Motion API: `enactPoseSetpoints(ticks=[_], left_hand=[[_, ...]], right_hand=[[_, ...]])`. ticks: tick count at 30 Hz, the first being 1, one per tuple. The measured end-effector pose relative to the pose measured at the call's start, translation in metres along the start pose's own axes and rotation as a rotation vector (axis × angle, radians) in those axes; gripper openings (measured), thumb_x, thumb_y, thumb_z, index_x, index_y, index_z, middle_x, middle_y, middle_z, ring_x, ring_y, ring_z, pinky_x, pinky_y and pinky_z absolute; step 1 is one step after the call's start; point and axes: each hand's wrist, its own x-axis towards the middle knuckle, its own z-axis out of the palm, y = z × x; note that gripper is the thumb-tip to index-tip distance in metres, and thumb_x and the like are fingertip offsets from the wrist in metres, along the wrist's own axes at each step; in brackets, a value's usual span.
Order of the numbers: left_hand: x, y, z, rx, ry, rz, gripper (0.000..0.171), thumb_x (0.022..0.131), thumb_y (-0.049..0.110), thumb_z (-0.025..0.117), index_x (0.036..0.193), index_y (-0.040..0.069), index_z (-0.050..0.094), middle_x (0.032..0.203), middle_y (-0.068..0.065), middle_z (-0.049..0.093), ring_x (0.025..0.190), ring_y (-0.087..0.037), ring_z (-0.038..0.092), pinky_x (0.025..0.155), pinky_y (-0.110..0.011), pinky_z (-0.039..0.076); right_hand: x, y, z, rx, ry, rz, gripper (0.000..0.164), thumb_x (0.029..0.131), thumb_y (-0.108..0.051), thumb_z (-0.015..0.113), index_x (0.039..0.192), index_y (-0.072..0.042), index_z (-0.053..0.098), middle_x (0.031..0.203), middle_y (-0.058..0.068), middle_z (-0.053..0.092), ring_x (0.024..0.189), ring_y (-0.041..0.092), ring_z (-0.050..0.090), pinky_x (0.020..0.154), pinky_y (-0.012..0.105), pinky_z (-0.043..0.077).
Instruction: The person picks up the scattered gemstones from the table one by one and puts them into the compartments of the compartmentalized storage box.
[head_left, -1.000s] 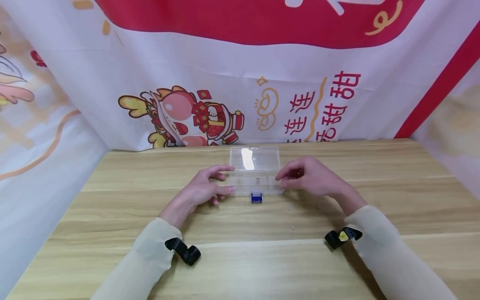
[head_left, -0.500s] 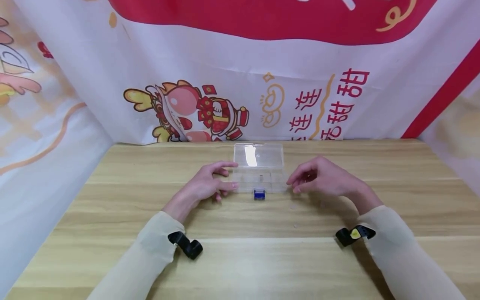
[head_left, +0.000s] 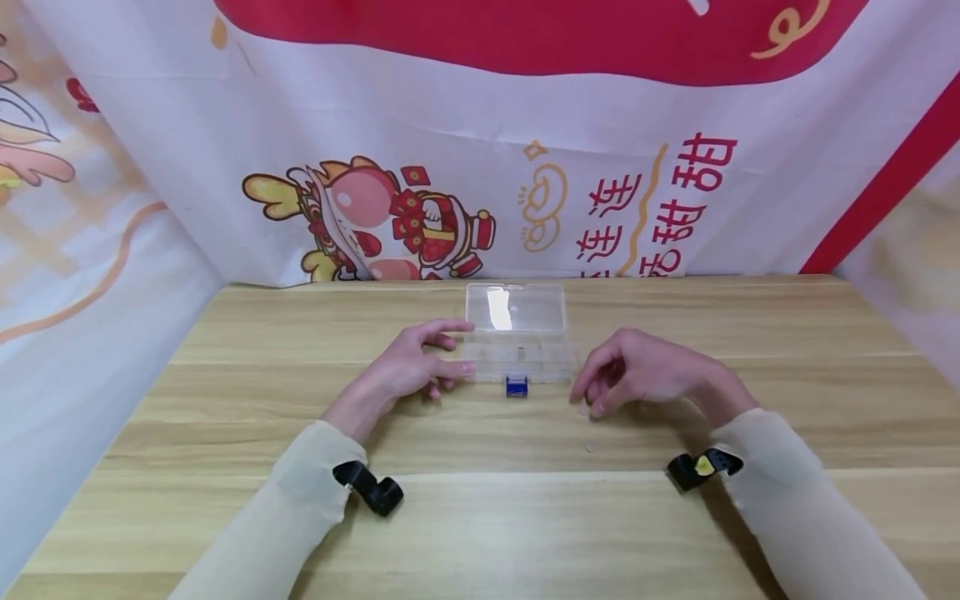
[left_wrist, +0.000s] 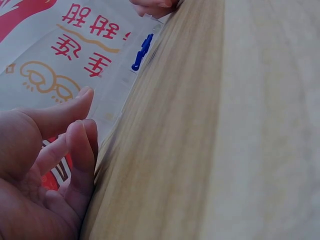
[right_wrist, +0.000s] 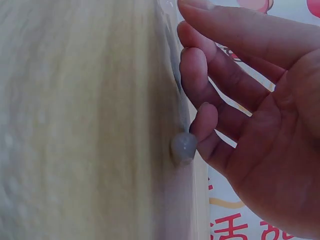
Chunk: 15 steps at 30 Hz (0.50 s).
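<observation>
A clear plastic box point(head_left: 498, 357) with compartments stands with its transparent lid point(head_left: 532, 307) raised at the back. One small dark bit lies inside. A blue latch point(head_left: 517, 386) hangs at its front. My left hand point(head_left: 408, 362) rests against the box's left side, thumb and forefinger fairly straight and spread. To the right of the box, my right hand point(head_left: 637, 371) reaches down with loosely bent fingers, its tips beside a tiny clear piece point(head_left: 583, 410) on the table. In the right wrist view a greyish translucent bead-like piece point(right_wrist: 183, 146) lies by the little finger.
Another tiny pale piece point(head_left: 588, 449) lies on the wooden table point(head_left: 480, 533), nearer the front. A printed white and red cloth point(head_left: 450, 108) hangs behind the table's back edge and at both sides.
My right hand has drawn away from the box's right side, then come down and forward to the tabletop. The left hand stays at the box's left side.
</observation>
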Motion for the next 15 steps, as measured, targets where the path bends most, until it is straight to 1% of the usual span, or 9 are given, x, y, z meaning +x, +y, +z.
enactPoseSetpoints(ticks=[8,15], left_hand=[[-0.0016,0.0011,0.0006,-0.009,-0.006,0.007,0.066,0.089,0.013,0.086,0.147,0.031,0.061,0.141,-0.012,0.049,0.074,-0.016,0.063,0.054,-0.023,0.055],[-0.0032,0.0017,-0.0003,-0.014,0.002,0.001,0.066,0.089,0.012,0.086,0.146,0.032,0.062,0.141,-0.012,0.049,0.074,-0.017,0.064,0.054,-0.023,0.055]], right_hand=[[0.0006,-0.0042,0.0045,-0.002,-0.049,0.031,0.021,0.084,-0.014,0.09,0.103,-0.021,0.085,0.089,0.005,0.074,0.081,0.022,0.061,0.07,0.023,0.055],[0.0028,-0.0056,0.0068,-0.016,-0.044,0.022,0.019,0.084,-0.012,0.09,0.1,-0.021,0.085,0.087,0.004,0.074,0.08,0.021,0.061,0.068,0.023,0.055]])
